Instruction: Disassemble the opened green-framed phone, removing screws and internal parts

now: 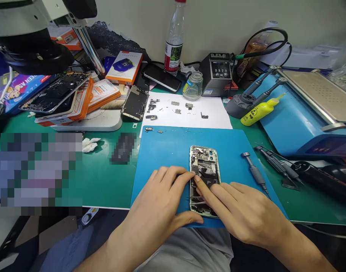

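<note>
In the head view, a smartphone (206, 168) lies opened and flat on the blue mat (161, 151), directly in front of the person, its top end pointing away. The work looks well into its middle: the housing is uncovered, and its inner parts lie bare, with boards and small components along the left side and top and a dark area lower down that the fingers partly hide. The person's left hand (163, 192) has its index fingertip touching the phone's left edge, while the thumb is held apart near the bottom end; it is not closed around anything. The right hand (245, 211) reaches over the lower right of the phone, index fingertip pressed to the inside beside the left one. Its thumb is hidden, so whether it grasps anything cannot be told; a thin metallic strip shows beneath it.

What is already out of the phone appears sorted: small metal plates (175, 103) and a dark angled part (204, 115) lie on the white paper (216, 113), and tiny screws (186, 130) sit near the mat's far edge. A screen assembly (135, 103) leans left of the paper, not fitted. A screwdriver (255, 172) lies right of the phone, untouched. Closing up is evidently not yet done; whether parts are coming out or going in cannot be told.
</note>
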`<state>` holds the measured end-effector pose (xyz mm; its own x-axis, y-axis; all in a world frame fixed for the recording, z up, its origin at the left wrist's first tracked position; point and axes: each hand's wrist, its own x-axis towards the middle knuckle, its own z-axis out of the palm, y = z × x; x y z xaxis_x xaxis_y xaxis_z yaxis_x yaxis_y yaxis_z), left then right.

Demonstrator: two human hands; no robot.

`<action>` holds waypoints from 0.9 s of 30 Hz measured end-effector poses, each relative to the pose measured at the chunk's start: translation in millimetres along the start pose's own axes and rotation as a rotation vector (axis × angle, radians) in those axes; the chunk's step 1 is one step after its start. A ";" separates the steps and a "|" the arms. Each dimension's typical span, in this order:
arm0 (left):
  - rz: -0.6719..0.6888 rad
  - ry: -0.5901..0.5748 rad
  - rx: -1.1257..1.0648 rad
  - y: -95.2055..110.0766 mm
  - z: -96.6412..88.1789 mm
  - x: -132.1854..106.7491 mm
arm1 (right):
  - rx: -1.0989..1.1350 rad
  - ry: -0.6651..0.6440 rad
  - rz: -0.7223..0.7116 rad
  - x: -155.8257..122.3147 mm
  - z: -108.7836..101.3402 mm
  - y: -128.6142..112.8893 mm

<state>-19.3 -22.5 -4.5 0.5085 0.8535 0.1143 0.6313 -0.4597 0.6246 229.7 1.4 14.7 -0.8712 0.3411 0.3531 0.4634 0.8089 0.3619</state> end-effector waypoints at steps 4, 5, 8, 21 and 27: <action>0.012 0.010 0.002 -0.1 0.3 0.5 | 0.004 0.018 0.002 -0.8 0.6 -0.8; 0.015 0.012 -0.001 -0.3 0.2 0.6 | 0.006 0.024 0.002 -0.8 0.3 -1.0; 0.021 0.007 -0.011 -0.5 -1.0 1.3 | 0.008 0.018 0.001 0.3 -1.4 -1.0; 0.011 0.020 -0.051 -0.5 -0.1 0.8 | -0.004 0.015 -0.008 1.6 -1.7 -1.4; 0.053 0.089 -0.069 -3.5 2.5 -5.3 | -0.020 0.023 -0.019 1.0 -1.6 -1.2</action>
<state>-22.7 -26.0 -9.2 0.4844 0.8481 0.2148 0.5611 -0.4895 0.6675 228.5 0.0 16.0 -0.8760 0.3144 0.3657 0.4502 0.8052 0.3860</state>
